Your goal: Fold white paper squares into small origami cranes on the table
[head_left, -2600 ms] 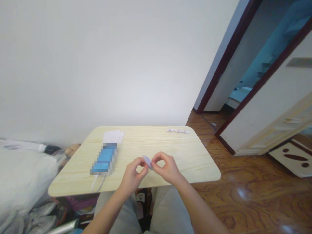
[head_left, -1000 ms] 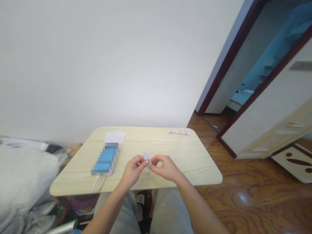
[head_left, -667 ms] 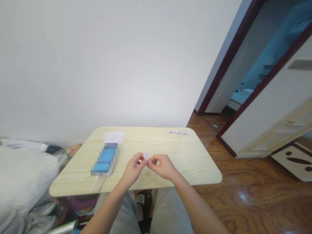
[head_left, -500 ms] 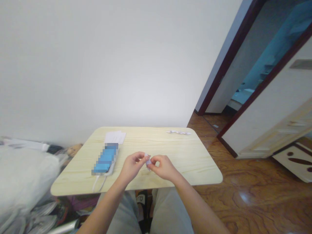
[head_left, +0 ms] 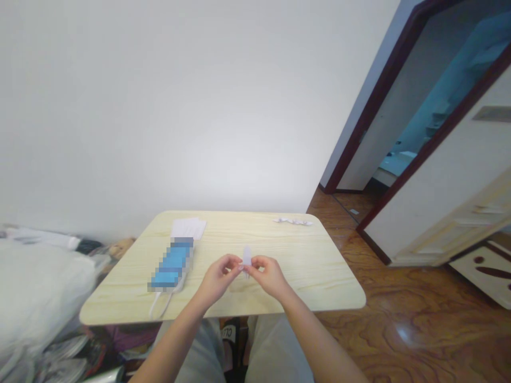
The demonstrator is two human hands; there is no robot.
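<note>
A small folded piece of white paper [head_left: 247, 255] stands upright between my two hands, above the near middle of the table. My left hand [head_left: 219, 275] pinches its left side between thumb and fingers. On the other side, my right hand [head_left: 270, 275] grips the paper with thumb and forefinger. The fingertips hide part of the paper's lower half. At the table's back right lies a row of small folded white paper pieces [head_left: 293, 221]. A stack of white paper sheets [head_left: 188, 228] rests at the back left.
The light wood table [head_left: 319, 266] has rounded corners and stands against a white wall. A blurred-out phone [head_left: 172, 266] lies on a white device with a white cable [head_left: 155, 304] at the left. A white bag [head_left: 43, 287] is left of the table; a doorway opens at the right.
The paper has turned from a tilt to upright and more of it shows above the fingers. Both hands now hold it from opposite sides. The view has shifted slightly.
</note>
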